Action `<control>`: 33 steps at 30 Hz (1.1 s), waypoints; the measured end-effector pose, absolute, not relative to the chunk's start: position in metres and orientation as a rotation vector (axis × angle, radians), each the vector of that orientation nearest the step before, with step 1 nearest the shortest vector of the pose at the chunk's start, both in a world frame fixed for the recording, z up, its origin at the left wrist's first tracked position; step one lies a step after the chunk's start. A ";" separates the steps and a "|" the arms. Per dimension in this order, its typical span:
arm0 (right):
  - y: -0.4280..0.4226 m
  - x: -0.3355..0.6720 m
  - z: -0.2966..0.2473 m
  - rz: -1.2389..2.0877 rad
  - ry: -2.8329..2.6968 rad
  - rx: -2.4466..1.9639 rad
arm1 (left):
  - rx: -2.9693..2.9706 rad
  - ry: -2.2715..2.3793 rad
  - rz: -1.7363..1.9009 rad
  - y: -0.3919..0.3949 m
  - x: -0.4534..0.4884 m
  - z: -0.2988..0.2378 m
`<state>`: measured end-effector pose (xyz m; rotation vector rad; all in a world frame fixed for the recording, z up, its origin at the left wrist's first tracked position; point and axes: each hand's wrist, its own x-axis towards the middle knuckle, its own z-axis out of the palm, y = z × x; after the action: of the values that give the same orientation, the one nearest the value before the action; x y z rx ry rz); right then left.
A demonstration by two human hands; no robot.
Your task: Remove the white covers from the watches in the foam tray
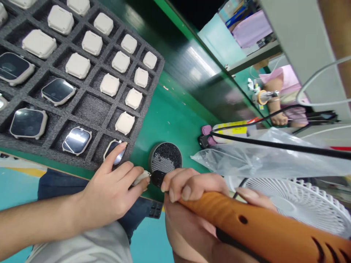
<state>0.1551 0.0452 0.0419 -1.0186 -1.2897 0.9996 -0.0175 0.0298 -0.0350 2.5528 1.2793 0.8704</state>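
Note:
My left hand (112, 191) pinches a small white watch case (142, 177) between thumb and fingers, mostly hidden by them. Its index finger reaches to a dark-screened watch (120, 156) in the tray's near corner compartment. My right hand (189, 208) is wrapped round an orange electric screwdriver (241, 215), whose black nose (158, 178) points at the held case. Whether the bit touches the case I cannot tell. Just behind the nose stands a round dish (181, 157) of tiny black and silver pieces, seemingly screws.
A grey foam tray (91, 109) holds several white watch cases and dark-screened watches. On the right are a clear plastic bag (246, 157), a white fan (301, 204) and a black cable (274, 140). Beyond a partition shows another person's hand (279, 118).

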 end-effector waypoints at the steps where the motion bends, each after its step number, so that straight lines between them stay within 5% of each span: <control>1: 0.047 0.157 0.044 0.983 -1.258 -1.006 | 2.570 1.279 0.845 0.030 -0.018 -0.035; 33: 0.082 0.178 0.022 0.782 -1.413 -0.762 | 2.612 1.295 0.803 0.028 -0.018 -0.039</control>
<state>0.1778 0.0817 0.0221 -0.7615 -1.4130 0.7820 -0.0179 0.0279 -0.0391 2.6125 1.2948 0.8031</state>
